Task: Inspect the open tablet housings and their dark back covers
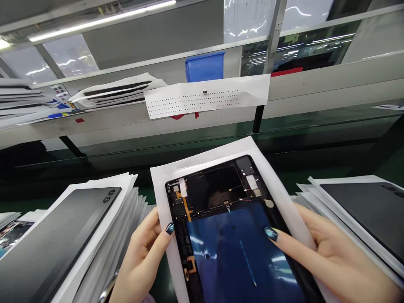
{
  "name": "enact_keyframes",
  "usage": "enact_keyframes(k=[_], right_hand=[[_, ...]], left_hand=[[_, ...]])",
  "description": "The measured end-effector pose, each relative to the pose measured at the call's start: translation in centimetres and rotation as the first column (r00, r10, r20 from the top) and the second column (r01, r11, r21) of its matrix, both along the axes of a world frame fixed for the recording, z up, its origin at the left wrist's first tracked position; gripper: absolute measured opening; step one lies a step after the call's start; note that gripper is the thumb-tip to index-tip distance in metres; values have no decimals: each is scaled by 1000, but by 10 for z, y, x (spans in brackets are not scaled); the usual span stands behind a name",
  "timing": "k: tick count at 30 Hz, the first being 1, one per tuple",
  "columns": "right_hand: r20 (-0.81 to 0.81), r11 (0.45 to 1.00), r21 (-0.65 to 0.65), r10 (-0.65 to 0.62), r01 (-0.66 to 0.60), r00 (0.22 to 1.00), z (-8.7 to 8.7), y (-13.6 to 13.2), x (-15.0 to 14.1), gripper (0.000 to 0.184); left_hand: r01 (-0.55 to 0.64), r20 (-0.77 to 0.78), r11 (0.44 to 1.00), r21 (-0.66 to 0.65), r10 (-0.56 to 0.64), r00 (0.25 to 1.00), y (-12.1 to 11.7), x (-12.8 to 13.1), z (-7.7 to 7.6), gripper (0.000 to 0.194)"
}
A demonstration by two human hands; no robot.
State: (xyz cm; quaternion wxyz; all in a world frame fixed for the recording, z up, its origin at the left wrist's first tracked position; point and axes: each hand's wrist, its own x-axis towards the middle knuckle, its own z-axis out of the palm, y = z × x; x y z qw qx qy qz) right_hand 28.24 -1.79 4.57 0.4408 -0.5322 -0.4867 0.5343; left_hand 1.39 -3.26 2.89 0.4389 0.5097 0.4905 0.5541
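Between my two hands is an opened tablet point(217, 189), its inner parts and a blue-filmed panel facing me. A white foam sheet point(257, 155) lies behind it and sticks out past its edges. My left hand point(142, 252) grips the left edge, thumb on the tablet's frame and fingers behind the sheet. On the right side, my right hand point(328, 252) clasps the tablet and sheet, with its thumb resting over the blue film. The tablet is tilted up towards me, and its lower end runs out of view.
To the left stands a stack of grey tablet back covers point(63, 235) layered with white sheets. Another such stack point(362, 206) is at the right. Ahead, a shelf carries a blue bin point(205, 67), a hanging perforated paper point(205, 99) and piled foam sleeves point(116, 92).
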Motion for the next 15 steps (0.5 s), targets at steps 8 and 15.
enact_keyframes(k=[8, 15], right_hand=[[-16, 973, 90, 213, -210, 977, -4, 24, -4, 48], [51, 972, 55, 227, -230, 972, -75, 20, -2, 34]], left_hand=[[81, 230, 985, -154, -44, 972, -5, 1, -11, 51], [48, 78, 947, -317, -25, 997, 6, 2, -73, 54]])
